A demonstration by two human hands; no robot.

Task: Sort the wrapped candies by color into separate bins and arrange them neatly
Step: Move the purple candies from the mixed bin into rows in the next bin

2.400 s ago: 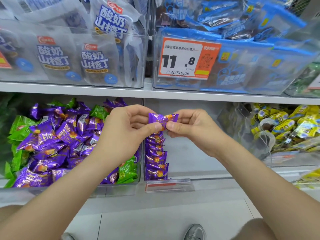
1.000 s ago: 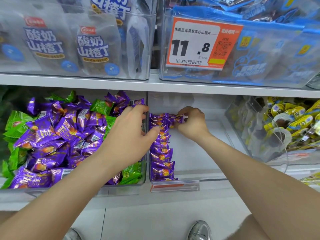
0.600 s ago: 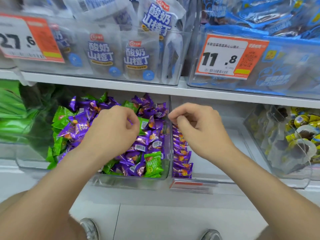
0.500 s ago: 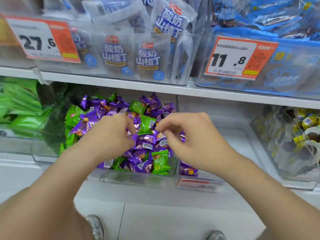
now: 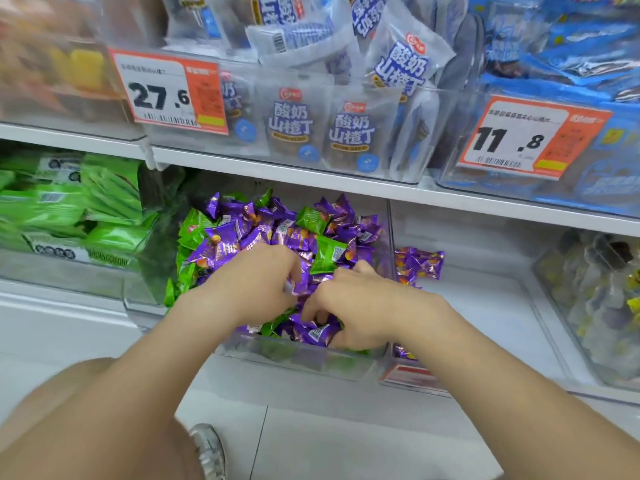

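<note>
"Two hands were in the shot, weren't they? Where were they?" asked the listener.

"Both were down in a clear mixed bin (image 5: 298,360) on the lower shelf," said the describer. "The left hand (image 5: 256,285) and the right hand (image 5: 360,313) sat side by side, nearly touching, on top of the heap."

"What was in that heap?"

"Mostly purple candies (image 5: 225,237), with green candies (image 5: 327,254) scattered through and more green along the left wall."

"Were the fingers holding anything?"

"The left fingers (image 5: 287,268) were curled down at a purple wrapper in the middle of the heap. The right fingers (image 5: 318,306) were curled in among purple wrappers near the front wall. Blur and overlapping wrappers hid the tips, so I could not tell whether either hand gripped a candy."

"Was anything sorted?"

"Yes. Just right of the divider, the neighbouring bin (image 5: 485,306) held a row of purple candies (image 5: 419,263) running front to back along its left wall."

"And around them?"

"Green packets (image 5: 69,209) filled the bin to the left. On the upper shelf (image 5: 311,181) stood white and blue pouches (image 5: 291,123), with price tags reading 27.6 (image 5: 169,91) and 11.8 (image 5: 512,136). A shoe (image 5: 207,448) showed on the tiled floor below."
</note>
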